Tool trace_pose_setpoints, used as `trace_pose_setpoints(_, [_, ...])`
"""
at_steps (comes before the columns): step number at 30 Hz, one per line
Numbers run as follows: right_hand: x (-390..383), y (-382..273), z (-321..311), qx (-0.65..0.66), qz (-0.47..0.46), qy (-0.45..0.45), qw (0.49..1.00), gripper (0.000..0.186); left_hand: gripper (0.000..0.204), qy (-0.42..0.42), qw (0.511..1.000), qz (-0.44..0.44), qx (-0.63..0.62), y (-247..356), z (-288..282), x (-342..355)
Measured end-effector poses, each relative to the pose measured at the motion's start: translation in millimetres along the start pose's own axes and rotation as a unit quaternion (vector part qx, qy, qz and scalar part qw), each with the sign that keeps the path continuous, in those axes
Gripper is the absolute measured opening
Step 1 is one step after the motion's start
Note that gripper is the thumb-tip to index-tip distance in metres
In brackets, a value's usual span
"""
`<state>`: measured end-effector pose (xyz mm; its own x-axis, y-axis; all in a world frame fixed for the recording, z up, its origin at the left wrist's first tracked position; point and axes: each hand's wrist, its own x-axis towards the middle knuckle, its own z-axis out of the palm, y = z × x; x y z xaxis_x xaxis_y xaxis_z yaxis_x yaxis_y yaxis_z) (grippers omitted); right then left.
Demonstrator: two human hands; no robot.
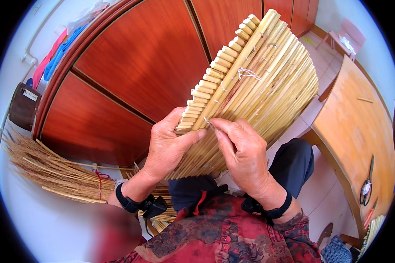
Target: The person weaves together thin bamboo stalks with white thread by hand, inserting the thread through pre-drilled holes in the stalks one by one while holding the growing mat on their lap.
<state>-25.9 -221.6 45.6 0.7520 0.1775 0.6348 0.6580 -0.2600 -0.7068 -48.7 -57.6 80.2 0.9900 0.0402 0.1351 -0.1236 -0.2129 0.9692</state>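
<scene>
The upright reed panel (278,83) is the main obstruction, screening the middle of the red cabinet (140,57) behind it. Its lower left corner is taken up by the left hand (167,138); the right hand (239,151) blocks the face just beside. Above both, the face is accessible, save for a loose thread tie (249,73). Passage exists between the panel's right edge and the counter (349,118), narrowed lower down by a knee (294,162). Between stick (364,99) and scissors (366,188), the counter offers room. Low left, a stalk bundle (61,171) obstructs.
</scene>
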Motion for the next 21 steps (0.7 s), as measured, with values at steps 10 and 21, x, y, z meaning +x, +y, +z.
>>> trace_pose_setpoints(10, [-6.0, 2.9, 1.3, -0.036, -0.016, 0.033, 0.999, 0.020, 0.027, 0.000, 1.000, 0.002, 0.012, -0.6, 2.1, -1.7])
trace_pose_setpoints(21, [-6.0, -1.1, -2.5, -0.025, 0.008, 0.007, 1.000, 0.019, 0.029, 0.004, 1.000, 0.005, 0.020, -1.2, 2.7, -3.8])
